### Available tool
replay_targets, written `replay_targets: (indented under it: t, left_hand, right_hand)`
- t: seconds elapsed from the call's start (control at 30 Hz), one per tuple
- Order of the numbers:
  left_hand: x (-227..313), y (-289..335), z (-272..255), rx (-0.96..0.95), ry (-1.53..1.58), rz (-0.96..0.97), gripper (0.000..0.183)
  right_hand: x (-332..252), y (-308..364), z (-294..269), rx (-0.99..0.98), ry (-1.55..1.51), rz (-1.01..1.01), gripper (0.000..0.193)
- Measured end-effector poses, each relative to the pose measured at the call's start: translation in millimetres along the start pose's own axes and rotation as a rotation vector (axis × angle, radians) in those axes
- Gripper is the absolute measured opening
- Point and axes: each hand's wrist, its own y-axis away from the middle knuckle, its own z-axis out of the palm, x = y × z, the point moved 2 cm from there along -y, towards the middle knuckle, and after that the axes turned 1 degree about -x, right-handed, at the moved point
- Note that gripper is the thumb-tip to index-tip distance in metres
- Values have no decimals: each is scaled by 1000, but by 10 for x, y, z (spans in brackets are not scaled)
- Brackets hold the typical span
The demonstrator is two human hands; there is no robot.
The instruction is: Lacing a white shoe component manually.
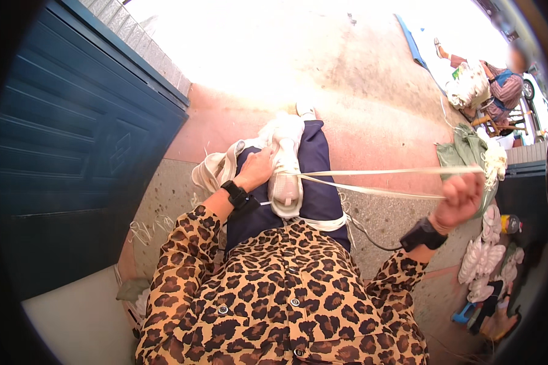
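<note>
A white shoe (286, 198) with a pale mesh part lies across my lap, toe or heel toward me; I cannot tell which. My left hand (257, 169) grips its left side, with the fingertips partly hidden against it. From the shoe a cream shoelace (371, 173) runs to the right in two strands, drawn out nearly straight. My right hand (463, 198) is closed around the far end of these strands, well out to the right. A bundle of white laces (326, 224) rests over my right thigh. Other whitish shoe pieces or straps (216, 169) lie beside my left knee.
A dark blue metal door (85, 140) stands close on my left. At right are a green sack (453, 159), bundles of white laces (481, 258), and a bottle (511, 224). Farther off at right, a person (502, 91) sits with white material on the lap. Loose laces (149, 230) lie on the floor.
</note>
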Motion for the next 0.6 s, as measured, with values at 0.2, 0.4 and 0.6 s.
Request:
replay_targets:
  t: [0.2,0.4,0.6]
  left_hand:
    - [160,61,-80,-198,154,101,21]
    - [300,48,-54,-499,71,226,21]
    - [392,128,-722,-462,607,200,23]
  right_hand:
    - [-72,107,5,-61,235,-24,19]
    - [-132,151,3,-107,316,-17,15]
    - [376,17,-508,695,1068,260,30]
